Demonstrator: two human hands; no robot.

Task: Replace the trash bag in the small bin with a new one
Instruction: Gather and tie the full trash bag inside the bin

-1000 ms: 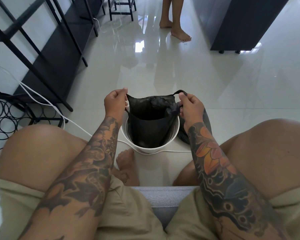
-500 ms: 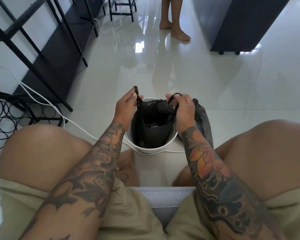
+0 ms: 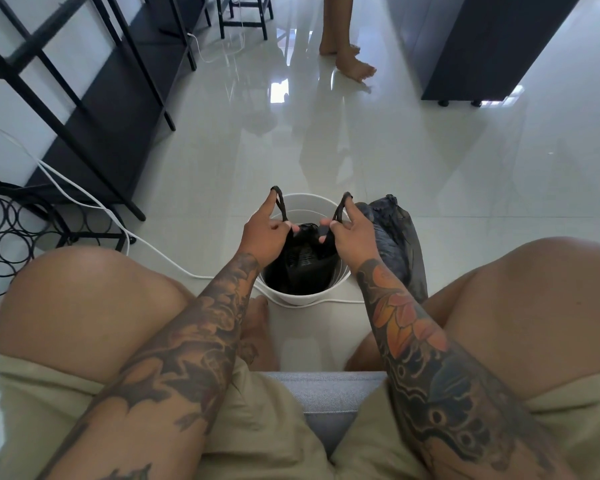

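Bag sunk lower than a second ago: the thin black plastic trash bag [image 3: 300, 261] now sits inside the small white round bin [image 3: 302, 296], left hand [image 3: 262, 233] and right hand [image 3: 352, 233] each hooking a handle loop, ready to stretch over the rim. Old tied dark bag [image 3: 394, 237] lies beside.

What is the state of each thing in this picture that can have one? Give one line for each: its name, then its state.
Left hand: grip on the left handle loop, forefinger hooked through it.
Right hand: grip on the right handle loop.
New black bag: lowered into the bin, handles held up, not yet over the rim.
White bin: upright on the floor, rim bare.
Old bag: on the floor beside the bin, bunched at the top.
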